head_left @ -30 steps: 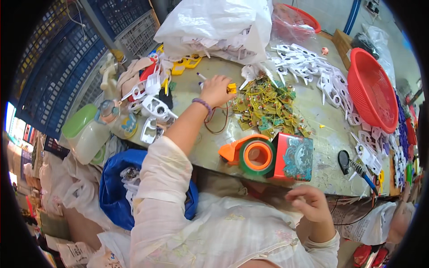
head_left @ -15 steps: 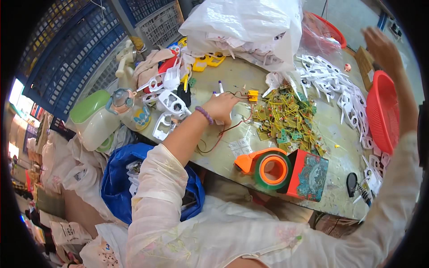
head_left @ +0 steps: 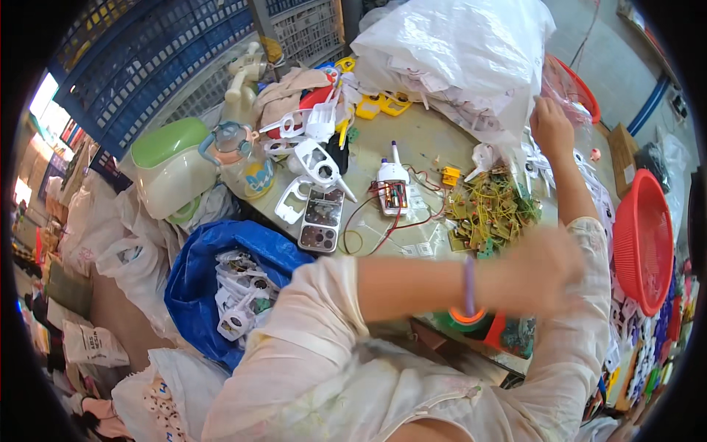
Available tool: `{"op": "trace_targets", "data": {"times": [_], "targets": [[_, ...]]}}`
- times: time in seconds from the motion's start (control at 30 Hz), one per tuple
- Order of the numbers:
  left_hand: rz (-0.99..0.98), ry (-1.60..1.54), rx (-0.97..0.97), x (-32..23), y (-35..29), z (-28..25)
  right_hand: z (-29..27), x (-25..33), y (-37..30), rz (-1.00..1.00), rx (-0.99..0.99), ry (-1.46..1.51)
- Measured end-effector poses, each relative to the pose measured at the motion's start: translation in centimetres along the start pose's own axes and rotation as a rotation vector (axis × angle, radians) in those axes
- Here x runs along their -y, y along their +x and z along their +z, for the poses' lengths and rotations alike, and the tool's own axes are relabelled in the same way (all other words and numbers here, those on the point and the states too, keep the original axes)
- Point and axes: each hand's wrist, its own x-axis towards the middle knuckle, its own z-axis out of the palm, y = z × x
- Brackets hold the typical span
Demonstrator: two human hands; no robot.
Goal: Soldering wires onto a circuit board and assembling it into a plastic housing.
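Note:
My left hand [head_left: 541,272], blurred by motion, stretches across my front above the orange tape dispenser [head_left: 467,317]; its fingers are too smeared to read. My right hand [head_left: 552,131] is at the right edge of the white plastic bag [head_left: 456,51], above white plastic frames [head_left: 536,163]. Its fingers look curled, and what they may hold is hidden. In mid-table lies a white battery holder [head_left: 393,190] with purple-tipped posts. Red and dark wires run from it near a small yellow block [head_left: 450,176]. Beside it is a heap of small circuit boards [head_left: 486,210] with yellow wires.
A phone [head_left: 322,219] lies at the table's left edge, by white plastic parts [head_left: 317,163]. A blue bag [head_left: 191,276] of white parts hangs below. A red basket [head_left: 643,243] stands at right. At left are a water bottle [head_left: 247,166] and a green-white container [head_left: 166,173].
My left hand has left the battery holder and swung right and nearer to me. My right hand has come in from the far right to the bag's edge. The view has shifted.

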Motion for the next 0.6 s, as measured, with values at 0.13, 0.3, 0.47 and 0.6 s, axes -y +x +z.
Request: {"op": "trace_targets", "data": {"times": [0.13,0.3,0.47,0.6], "targets": [[0.126,-0.024,-0.049,-6.5,-1.2,3.9,1.0,-1.6,-2.0,-0.096,0.206,-0.18],[0.154,-0.688,0.302,-11.2,-2.8,1.4,1.0,-6.8,-4.0,0.441,0.184,-0.102],[-0.31,-0.46,0.723,1.3,-1.7,-1.3,0.0,-23.5,-5.9,1.695,-0.685,1.423],[-0.669,0.727,0.511,14.8,-6.8,-8.0,-8.2,-11.4,0.5,1.204,-0.405,1.511]]}}
